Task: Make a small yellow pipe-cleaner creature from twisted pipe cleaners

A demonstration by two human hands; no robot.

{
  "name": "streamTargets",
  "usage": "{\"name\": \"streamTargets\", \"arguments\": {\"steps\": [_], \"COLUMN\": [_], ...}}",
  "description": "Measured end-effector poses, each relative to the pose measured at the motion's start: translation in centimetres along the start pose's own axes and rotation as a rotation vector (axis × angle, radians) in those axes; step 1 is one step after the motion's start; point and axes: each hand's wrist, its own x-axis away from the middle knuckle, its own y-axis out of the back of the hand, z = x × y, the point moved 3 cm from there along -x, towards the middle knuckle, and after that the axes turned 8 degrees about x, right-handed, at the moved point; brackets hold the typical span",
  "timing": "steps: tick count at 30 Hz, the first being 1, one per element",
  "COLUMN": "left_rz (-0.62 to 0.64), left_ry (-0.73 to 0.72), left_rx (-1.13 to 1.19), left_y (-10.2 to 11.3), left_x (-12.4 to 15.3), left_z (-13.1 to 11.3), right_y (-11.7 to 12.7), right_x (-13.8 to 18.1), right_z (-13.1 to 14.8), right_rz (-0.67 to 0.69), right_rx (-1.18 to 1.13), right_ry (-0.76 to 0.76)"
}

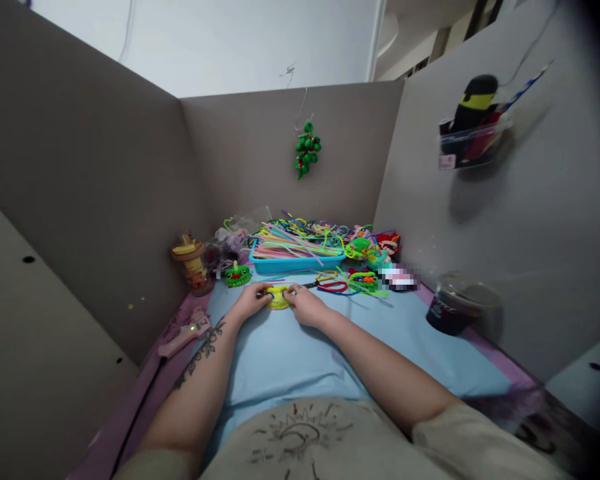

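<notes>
Left hand (253, 300) and right hand (306, 306) grip yellow piece (279, 301)

Fingertips pinch its opposite sides over the blue-covered surface (290, 360), in front of a blue tray (298, 267) of colourful stems. Red-handled scissors (322, 288) lie beside the right hand.

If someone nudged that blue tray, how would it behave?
The blue tray probably wouldn't tip easily, being wide and low. Its colourful strips might spill, since many poke past the rim. They look thin, so the load is likely light.

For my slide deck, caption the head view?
Left hand and right hand hold a rounded yellow piece before a blue rectangular plastic tray of multicoloured pipe cleaners.
</notes>
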Motion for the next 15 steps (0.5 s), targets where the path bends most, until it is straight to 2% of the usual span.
{"name": "streamTargets", "arguments": {"steps": [6, 15], "left_rz": [-0.012, -0.037], "left_ry": [0.024, 0.035], "left_rx": [0.031, 0.076], "left_y": [0.1, 0.4], "left_x": [0.0, 0.1], "left_z": [0.1, 0.1], "right_y": [-0.7, -0.6], "right_x": [0.3, 0.5], "right_z": [1.4, 2.0], "right_rz": [0.014, 0.062], "right_rx": [0.02, -0.013], "right_ry": [-0.047, -0.082]}}
